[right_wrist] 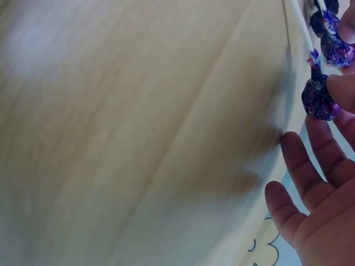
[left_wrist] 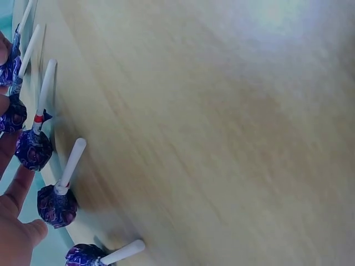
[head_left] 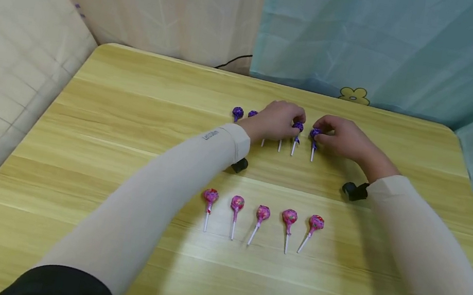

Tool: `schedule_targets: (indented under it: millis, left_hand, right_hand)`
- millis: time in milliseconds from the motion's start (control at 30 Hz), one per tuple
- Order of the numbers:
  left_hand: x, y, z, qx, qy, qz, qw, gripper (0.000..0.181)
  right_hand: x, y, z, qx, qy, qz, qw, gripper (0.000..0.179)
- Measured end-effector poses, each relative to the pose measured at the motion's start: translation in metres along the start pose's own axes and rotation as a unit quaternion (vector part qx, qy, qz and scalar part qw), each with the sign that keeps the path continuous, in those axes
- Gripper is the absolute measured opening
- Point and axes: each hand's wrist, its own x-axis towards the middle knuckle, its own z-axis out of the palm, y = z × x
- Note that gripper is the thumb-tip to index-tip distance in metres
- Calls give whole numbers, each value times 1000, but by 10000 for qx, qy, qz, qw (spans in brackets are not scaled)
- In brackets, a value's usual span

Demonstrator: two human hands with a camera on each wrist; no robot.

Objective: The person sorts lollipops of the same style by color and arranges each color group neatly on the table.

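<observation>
At the far side of the table, my left hand (head_left: 279,120) pinches a purple-wrapped lollipop (head_left: 298,126) by its round head. Just to the right, my right hand (head_left: 343,138) holds another purple lollipop (head_left: 315,133) between thumb and finger, its white stick pointing toward me. The right wrist view shows this lollipop (right_wrist: 319,98) at the thumb tip, with the other fingers spread. More purple lollipops stretch leftward in a row, such as one (head_left: 237,113) at the left end; my left hand partly covers the row. In the left wrist view, lollipops (left_wrist: 57,206) lie beside the left hand (left_wrist: 16,227).
Nearer me, several pink-wrapped lollipops (head_left: 263,213) lie in a second row, sticks toward me. Both rows are on a wood-grain table (head_left: 132,98). Printed curtains (head_left: 376,40) hang behind its far edge. A black strap piece (head_left: 355,191) sits at the right wrist.
</observation>
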Motion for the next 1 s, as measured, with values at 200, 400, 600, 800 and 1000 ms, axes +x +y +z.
schedule_targets:
  millis: [200,400,600,800,1000]
  left_hand:
    - [1,-2,4,138,27,-91,9999,31]
    - [-1,-3,6,179,41,-65,9998,30]
    - [-1,-4,7,277,53,-66,9996,28]
    - [0,-3,7,459,44,9,9989,28]
    - [-2,-2,5,529,37,-15,9986,33]
  right_hand:
    - [5,-2,4,108,-53,18,9999,23]
    - [9,-4,9,87,-5,-30,10000,24]
    - [12,-5,13,124,-7,32,9999,25]
    - [12,-4,13,128,2,134,9998,26]
    - [14,-4,14,166,-42,44,9998,29]
